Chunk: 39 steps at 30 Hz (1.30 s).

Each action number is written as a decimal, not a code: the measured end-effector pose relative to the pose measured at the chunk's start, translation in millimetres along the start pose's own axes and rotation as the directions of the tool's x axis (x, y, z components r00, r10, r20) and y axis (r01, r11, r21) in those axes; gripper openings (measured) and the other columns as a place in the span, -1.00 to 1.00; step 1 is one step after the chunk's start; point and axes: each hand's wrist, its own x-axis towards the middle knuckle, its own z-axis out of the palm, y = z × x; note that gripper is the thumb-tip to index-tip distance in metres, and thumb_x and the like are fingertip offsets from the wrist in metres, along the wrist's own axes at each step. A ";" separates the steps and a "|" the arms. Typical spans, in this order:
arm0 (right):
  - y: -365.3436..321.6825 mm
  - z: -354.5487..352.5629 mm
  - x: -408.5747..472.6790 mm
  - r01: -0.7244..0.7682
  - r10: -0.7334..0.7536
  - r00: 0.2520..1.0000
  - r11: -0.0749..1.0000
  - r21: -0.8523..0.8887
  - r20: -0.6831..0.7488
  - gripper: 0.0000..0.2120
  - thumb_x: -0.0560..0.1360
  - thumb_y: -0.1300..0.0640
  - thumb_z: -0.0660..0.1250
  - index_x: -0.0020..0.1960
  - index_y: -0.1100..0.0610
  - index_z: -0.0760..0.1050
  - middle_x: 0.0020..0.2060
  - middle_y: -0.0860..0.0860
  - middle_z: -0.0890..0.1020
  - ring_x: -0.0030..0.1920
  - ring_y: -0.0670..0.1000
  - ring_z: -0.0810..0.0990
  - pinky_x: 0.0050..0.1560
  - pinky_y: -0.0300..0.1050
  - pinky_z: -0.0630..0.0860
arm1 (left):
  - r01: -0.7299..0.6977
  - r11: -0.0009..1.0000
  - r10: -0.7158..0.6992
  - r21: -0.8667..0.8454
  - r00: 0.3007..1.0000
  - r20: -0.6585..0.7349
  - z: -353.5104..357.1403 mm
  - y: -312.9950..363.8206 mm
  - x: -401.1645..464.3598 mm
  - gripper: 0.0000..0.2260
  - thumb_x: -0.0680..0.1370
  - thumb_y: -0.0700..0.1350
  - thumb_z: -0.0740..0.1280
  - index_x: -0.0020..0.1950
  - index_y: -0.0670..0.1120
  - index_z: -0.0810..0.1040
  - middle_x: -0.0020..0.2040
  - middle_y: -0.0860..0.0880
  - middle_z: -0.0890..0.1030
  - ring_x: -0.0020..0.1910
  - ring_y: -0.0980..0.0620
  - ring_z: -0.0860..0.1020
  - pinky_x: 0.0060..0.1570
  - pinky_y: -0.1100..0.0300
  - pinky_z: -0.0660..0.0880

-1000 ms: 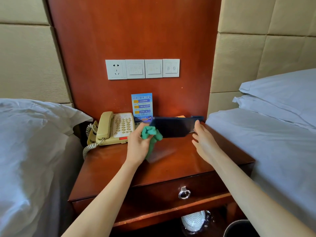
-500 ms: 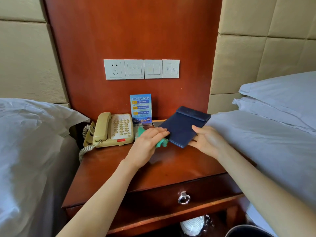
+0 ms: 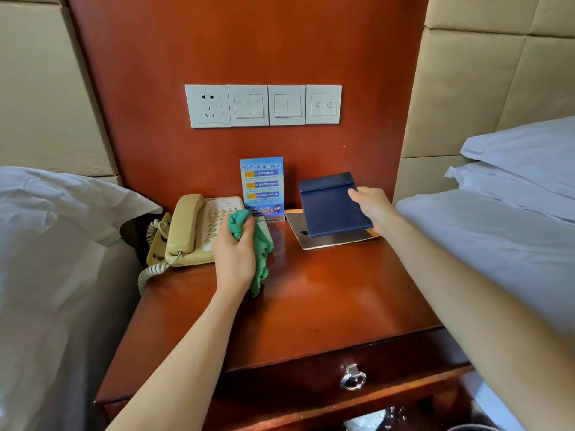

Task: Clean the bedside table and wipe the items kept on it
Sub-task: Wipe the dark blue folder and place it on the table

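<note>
Item: bench, red-brown wood, between two beds. Left hand: my fingers bunched round the cloth, held just in front of the phone, its tail hanging to the wood. Right hand: fingers gripping the right edge of the folder, tilted up, its lower edge on or just above a silver tray at the back right; contact I cannot tell. Card: upright against the wall, between phone and folder. Step, by my reckoning: folder being handled for wiping; bench top looks glossy. Next move calls for steadying the folder while the cloth crosses to it, clear of the card.
</note>
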 end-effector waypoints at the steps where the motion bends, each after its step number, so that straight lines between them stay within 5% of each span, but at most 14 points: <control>1: 1.9 6.4 5.8 0.006 -0.005 1.000 1.000 -0.022 0.031 -0.62 0.60 0.03 0.22 0.31 0.23 0.43 0.30 0.14 0.50 0.28 0.16 0.46 0.19 -0.04 0.39 | 0.016 1.000 -0.016 -0.002 1.000 -0.006 0.0 -2.4 0.5 -0.92 0.59 -0.09 0.29 -0.09 0.05 0.52 -0.20 0.14 0.59 -0.22 0.36 0.53 -0.21 0.54 0.38; 4: 10.9 21.5 19.7 -0.004 0.012 0.993 0.998 -0.065 0.117 -0.59 0.57 0.04 0.29 0.35 0.20 0.42 0.29 0.13 0.51 0.28 0.14 0.46 0.33 0.06 0.36 | 0.039 0.999 -0.039 -0.011 0.999 -0.014 0.1 -5.4 1.9 -0.94 0.59 -0.09 0.29 -0.07 0.00 0.53 -0.20 0.14 0.59 -0.23 0.38 0.53 -0.22 0.54 0.38; 12: 26.3 41.3 40.2 0.049 -0.030 0.997 0.950 -0.310 0.065 -0.64 0.57 0.05 0.28 0.29 0.20 0.49 0.26 0.12 0.53 0.23 0.15 0.48 0.16 -0.04 0.41 | 0.046 0.998 -0.048 -0.048 0.998 -0.043 3.1 -3.2 2.1 -0.93 0.60 -0.10 0.29 -0.03 -0.06 0.54 -0.22 0.16 0.59 -0.25 0.42 0.53 -0.25 0.57 0.36; 16: 29.8 44.1 36.4 0.146 -0.176 0.984 0.810 -0.568 0.002 -0.71 0.60 0.08 0.22 0.14 0.27 0.55 0.09 0.18 0.60 0.04 0.16 0.56 -0.02 -0.07 0.46 | 0.049 0.997 -0.051 -0.056 0.998 -0.043 2.1 -4.7 3.9 -0.90 0.60 -0.08 0.28 -0.02 -0.08 0.54 -0.22 0.15 0.60 -0.25 0.38 0.54 -0.26 0.55 0.38; 19: 28.2 38.5 28.3 0.223 -0.270 0.962 0.728 -0.648 0.027 -0.77 0.60 0.12 0.19 0.12 0.21 0.55 0.07 0.14 0.60 0.01 0.11 0.57 0.06 -0.01 0.55 | 0.064 0.995 -0.066 -0.076 0.997 -0.029 2.0 -2.5 3.5 -0.86 0.62 -0.04 0.25 0.00 -0.09 0.53 -0.21 0.15 0.59 -0.23 0.35 0.55 -0.24 0.52 0.40; 23: 6.6 31.9 5.3 0.337 -0.346 0.935 0.815 -0.472 0.070 -0.77 0.58 0.21 0.23 0.19 0.16 0.57 0.15 0.08 0.61 0.14 0.07 0.55 0.16 -0.12 0.46 | 0.178 0.971 -0.156 -0.161 0.978 0.138 1.5 -3.0 2.4 -0.66 0.64 0.14 0.12 0.23 -0.04 0.50 0.07 0.05 0.63 0.05 0.22 0.57 0.10 0.30 0.46; 25: -11.2 29.8 -18.3 0.384 -0.380 0.922 0.865 -0.324 0.077 -0.78 0.56 0.22 0.24 0.15 0.13 0.59 0.10 0.02 0.63 0.10 -0.02 0.55 0.12 -0.22 0.42 | 0.245 0.956 -0.211 -0.163 0.957 0.199 0.5 -1.8 1.5 -0.56 0.61 0.23 0.08 0.38 0.05 0.41 0.24 0.15 0.55 0.21 0.35 0.48 0.26 0.30 0.36; 27: -26.6 27.7 -47.9 0.380 -0.371 0.925 0.911 -0.164 0.080 -0.80 0.54 0.21 0.27 0.10 0.06 0.61 0.03 -0.04 0.64 0.04 -0.08 0.56 0.08 -0.23 0.45 | 0.341 0.917 -0.289 -0.208 0.925 0.245 -0.6 2.3 -0.4 -0.60 0.54 0.34 0.09 0.26 0.20 0.47 0.15 0.23 0.58 0.08 0.45 0.51 0.14 0.35 0.38; 30: -35.3 26.2 -97.2 0.326 -0.337 0.932 0.940 0.100 0.134 -0.82 0.50 0.18 0.33 0.05 -0.03 0.60 -0.04 -0.09 0.65 0.02 -0.10 0.59 0.02 -0.24 0.48 | 0.520 0.807 -0.395 -0.281 0.828 0.399 -0.7 7.7 -2.7 -0.48 0.48 0.41 0.11 0.00 0.09 0.69 -0.02 -0.08 0.71 -0.03 -0.02 0.68 -0.08 0.06 0.60; 33: -26.1 28.7 -138.1 0.304 -0.315 0.914 0.949 0.082 0.255 -0.67 0.47 0.09 0.39 0.22 -0.08 0.48 0.07 -0.17 0.56 0.07 -0.16 0.54 -0.05 -0.30 0.43 | 0.563 0.772 -0.381 -0.296 0.782 0.494 -1.6 19.4 -10.2 -0.46 0.53 0.37 0.08 0.02 0.05 0.71 0.03 -0.13 0.70 0.02 -0.08 0.67 -0.06 0.05 0.60; 39: -5.9 29.3 -168.4 0.233 -0.210 0.939 0.971 -0.054 0.273 -0.29 0.38 -0.14 0.45 0.43 -0.03 0.25 0.22 -0.08 0.49 0.15 -0.06 0.52 0.21 -0.04 0.48 | 0.502 0.813 -0.248 -0.295 0.757 0.605 -6.1 32.5 -31.4 -0.60 0.52 0.32 0.16 0.24 0.18 0.53 0.17 -0.09 0.64 0.15 -0.07 0.62 0.03 0.01 0.59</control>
